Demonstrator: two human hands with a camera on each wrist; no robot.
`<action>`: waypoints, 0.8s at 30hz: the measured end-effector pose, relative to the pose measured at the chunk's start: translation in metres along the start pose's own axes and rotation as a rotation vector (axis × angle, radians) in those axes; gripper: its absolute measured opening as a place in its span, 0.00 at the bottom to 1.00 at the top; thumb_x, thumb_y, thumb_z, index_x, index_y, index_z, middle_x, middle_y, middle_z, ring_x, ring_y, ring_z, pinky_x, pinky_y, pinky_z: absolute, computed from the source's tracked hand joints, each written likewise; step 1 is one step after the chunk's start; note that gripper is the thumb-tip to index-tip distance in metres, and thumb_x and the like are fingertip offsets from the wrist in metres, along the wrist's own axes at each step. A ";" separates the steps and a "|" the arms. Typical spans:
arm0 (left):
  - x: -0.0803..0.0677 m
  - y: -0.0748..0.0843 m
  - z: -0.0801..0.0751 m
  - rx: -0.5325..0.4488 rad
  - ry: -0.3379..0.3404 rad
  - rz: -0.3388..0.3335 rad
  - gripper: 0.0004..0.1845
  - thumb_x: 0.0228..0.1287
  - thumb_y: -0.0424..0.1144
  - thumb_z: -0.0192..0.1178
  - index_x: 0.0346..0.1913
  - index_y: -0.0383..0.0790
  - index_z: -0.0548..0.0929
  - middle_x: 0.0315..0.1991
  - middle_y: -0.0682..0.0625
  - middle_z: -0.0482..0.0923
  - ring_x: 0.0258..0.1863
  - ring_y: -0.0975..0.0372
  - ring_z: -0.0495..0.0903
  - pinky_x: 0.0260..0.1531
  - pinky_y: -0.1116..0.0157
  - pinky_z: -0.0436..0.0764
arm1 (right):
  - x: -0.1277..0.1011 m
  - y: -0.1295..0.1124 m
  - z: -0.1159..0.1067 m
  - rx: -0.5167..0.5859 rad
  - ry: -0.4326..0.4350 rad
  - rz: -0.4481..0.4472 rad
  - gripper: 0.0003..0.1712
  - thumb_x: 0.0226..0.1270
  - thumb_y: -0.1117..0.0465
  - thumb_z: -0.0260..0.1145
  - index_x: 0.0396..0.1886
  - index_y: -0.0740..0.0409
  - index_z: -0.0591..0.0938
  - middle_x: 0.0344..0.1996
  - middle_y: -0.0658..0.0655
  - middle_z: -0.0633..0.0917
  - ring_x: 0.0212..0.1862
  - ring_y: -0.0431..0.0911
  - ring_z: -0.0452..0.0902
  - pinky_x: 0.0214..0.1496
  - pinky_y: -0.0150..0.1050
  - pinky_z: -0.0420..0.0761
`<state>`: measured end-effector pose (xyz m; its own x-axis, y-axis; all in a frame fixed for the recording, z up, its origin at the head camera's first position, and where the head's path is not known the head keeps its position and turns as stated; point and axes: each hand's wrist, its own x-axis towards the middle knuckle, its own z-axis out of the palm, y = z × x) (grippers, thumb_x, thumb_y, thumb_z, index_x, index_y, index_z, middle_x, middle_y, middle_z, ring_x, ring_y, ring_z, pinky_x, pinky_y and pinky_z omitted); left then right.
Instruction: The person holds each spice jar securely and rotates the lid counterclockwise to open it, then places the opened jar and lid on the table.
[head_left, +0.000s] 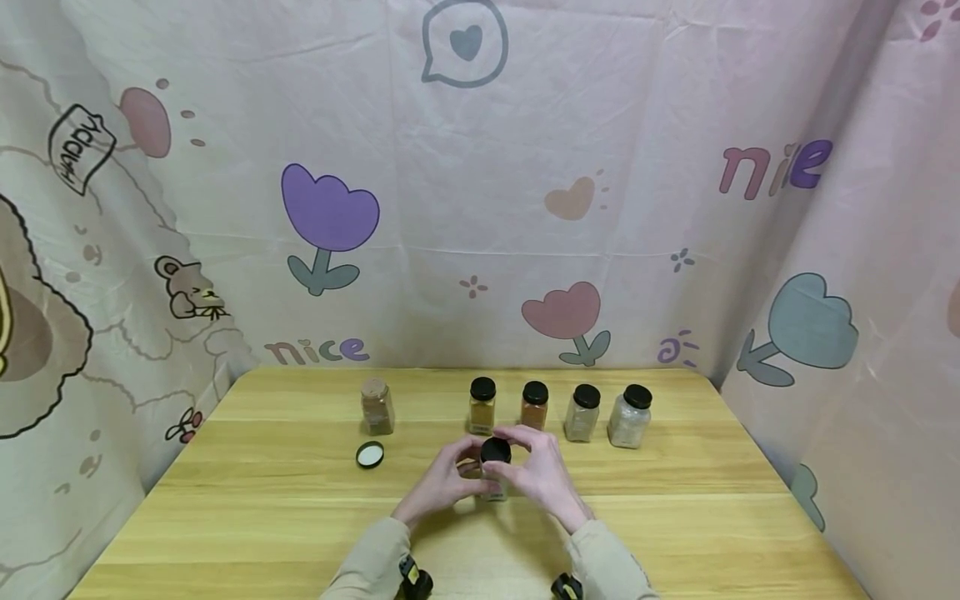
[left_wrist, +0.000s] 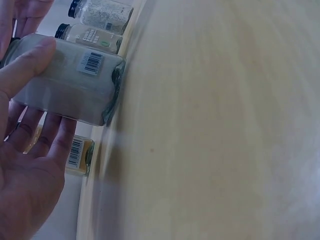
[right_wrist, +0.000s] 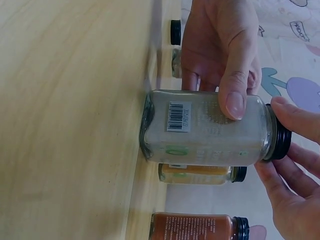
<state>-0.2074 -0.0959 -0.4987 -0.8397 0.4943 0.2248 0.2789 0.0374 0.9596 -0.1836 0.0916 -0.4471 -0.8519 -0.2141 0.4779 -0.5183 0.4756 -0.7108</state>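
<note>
A clear glass jar (right_wrist: 215,150) of pale powder, with a barcode label, stands upright between the hands. My left hand (head_left: 446,479) holds its body, the thumb on one face and the fingers around the far side. My right hand (head_left: 542,471) grips the black lid (right_wrist: 283,137) at the jar's top with thumb and fingers. The lid sits on the jar's mouth; how tightly it is screwed cannot be seen. Whether the base touches the table is unclear.
Behind the hands stand black-capped jars: one yellow (head_left: 482,408), one orange (head_left: 534,407), and two pale ones (head_left: 582,417) (head_left: 628,423) to the right. At left, a brownish jar (head_left: 378,412) has no black cap. A loose lid (head_left: 370,455), white inside up, lies before it on the wooden table (head_left: 262,500).
</note>
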 end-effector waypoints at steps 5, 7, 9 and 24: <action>0.000 0.002 0.001 -0.006 0.006 -0.015 0.27 0.55 0.28 0.73 0.58 0.30 0.76 0.56 0.32 0.78 0.54 0.57 0.81 0.60 0.69 0.82 | 0.000 0.001 -0.001 -0.005 -0.014 0.001 0.27 0.45 0.63 0.84 0.48 0.59 0.88 0.44 0.58 0.91 0.47 0.50 0.87 0.55 0.40 0.86; 0.000 0.002 0.001 -0.001 0.005 -0.014 0.27 0.55 0.29 0.73 0.58 0.30 0.76 0.56 0.32 0.78 0.54 0.57 0.81 0.60 0.69 0.82 | 0.001 0.001 -0.001 -0.005 -0.017 -0.003 0.27 0.45 0.63 0.84 0.48 0.59 0.88 0.44 0.57 0.91 0.47 0.50 0.87 0.55 0.41 0.86; 0.000 0.002 0.001 0.005 0.004 -0.013 0.27 0.55 0.30 0.74 0.58 0.31 0.76 0.56 0.33 0.78 0.54 0.59 0.81 0.60 0.69 0.82 | 0.001 0.001 -0.001 -0.003 -0.022 -0.008 0.26 0.45 0.63 0.84 0.49 0.59 0.88 0.44 0.58 0.91 0.47 0.50 0.87 0.55 0.42 0.87; -0.001 0.004 -0.001 0.010 0.019 -0.035 0.27 0.54 0.30 0.75 0.57 0.35 0.78 0.57 0.37 0.79 0.54 0.59 0.82 0.59 0.69 0.82 | 0.002 0.001 -0.003 0.007 -0.040 -0.003 0.28 0.45 0.63 0.83 0.49 0.62 0.87 0.46 0.59 0.90 0.50 0.52 0.87 0.58 0.45 0.86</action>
<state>-0.2054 -0.0970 -0.4953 -0.8576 0.4762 0.1945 0.2540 0.0632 0.9651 -0.1851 0.0940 -0.4453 -0.8526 -0.2499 0.4589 -0.5212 0.4686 -0.7132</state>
